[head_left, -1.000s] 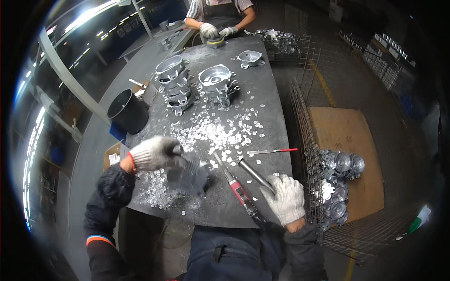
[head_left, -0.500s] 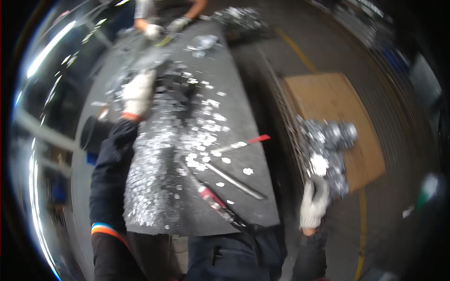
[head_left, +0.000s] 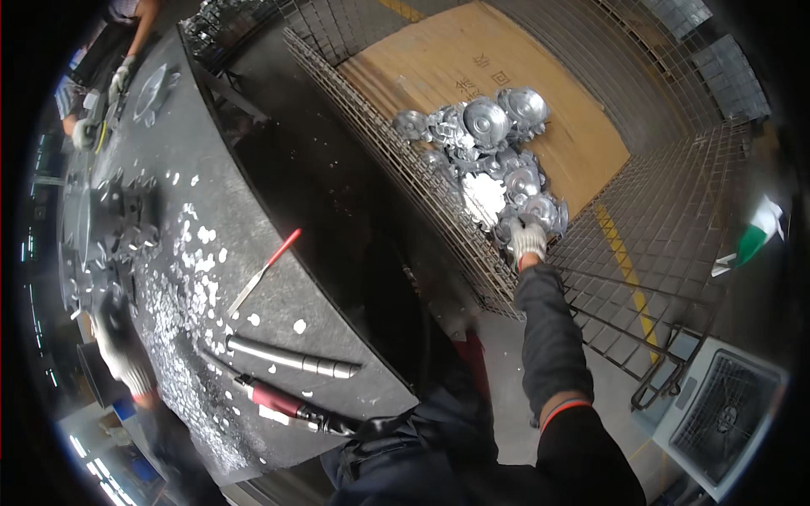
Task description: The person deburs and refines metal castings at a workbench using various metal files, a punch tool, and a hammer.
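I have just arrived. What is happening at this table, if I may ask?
The person's right hand is inside a wire cage, at a pile of metal castings. The left hand is at stacked castings on the table; neither grip is clear. A metal rod lies there unheld. A co-worker is at the far end.

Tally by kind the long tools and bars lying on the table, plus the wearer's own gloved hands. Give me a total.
Flat tool with red handle: 1
Round metal bar: 1
Red-bodied tool: 1
Gloved hands, left hand and right hand: 2
Total: 5
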